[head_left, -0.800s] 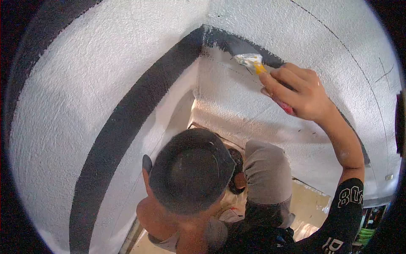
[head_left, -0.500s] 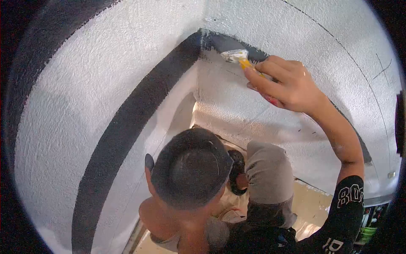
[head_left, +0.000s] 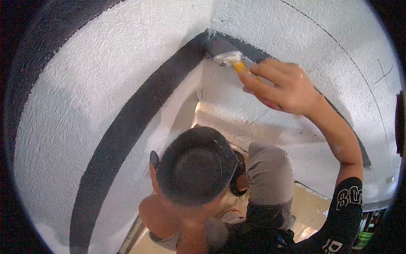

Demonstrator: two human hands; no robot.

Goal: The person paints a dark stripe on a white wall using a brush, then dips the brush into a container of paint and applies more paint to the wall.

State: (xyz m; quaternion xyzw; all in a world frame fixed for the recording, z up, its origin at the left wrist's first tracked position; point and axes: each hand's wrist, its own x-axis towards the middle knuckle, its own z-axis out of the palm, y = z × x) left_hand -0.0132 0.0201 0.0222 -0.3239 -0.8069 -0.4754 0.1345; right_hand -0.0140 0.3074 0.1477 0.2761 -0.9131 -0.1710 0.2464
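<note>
My right hand (head_left: 281,86) is closed round the handle of a paintbrush (head_left: 238,65). The brush's pale, paint-smeared head lies over the lower edge of a dark grey painted band (head_left: 258,53), just right of the wall corner. Lower down, my left hand (head_left: 154,175) holds a round black container (head_left: 196,167). One dark-tipped finger shows at its left rim; the other fingers are mostly hidden beneath it. Whatever is inside the container looks dark.
A curved dark band (head_left: 114,148) crosses the white textured left wall (head_left: 50,127). Thin curved lines mark the right wall (head_left: 338,80). Below are a grey-clothed leg (head_left: 270,173), a dark shoe (head_left: 239,178) and the beige floor (head_left: 311,207). A green object (head_left: 364,239) stands far right.
The brush head has moved slightly left and down relative to the corner, with my right hand. The container appears slightly higher and farther right in view.
</note>
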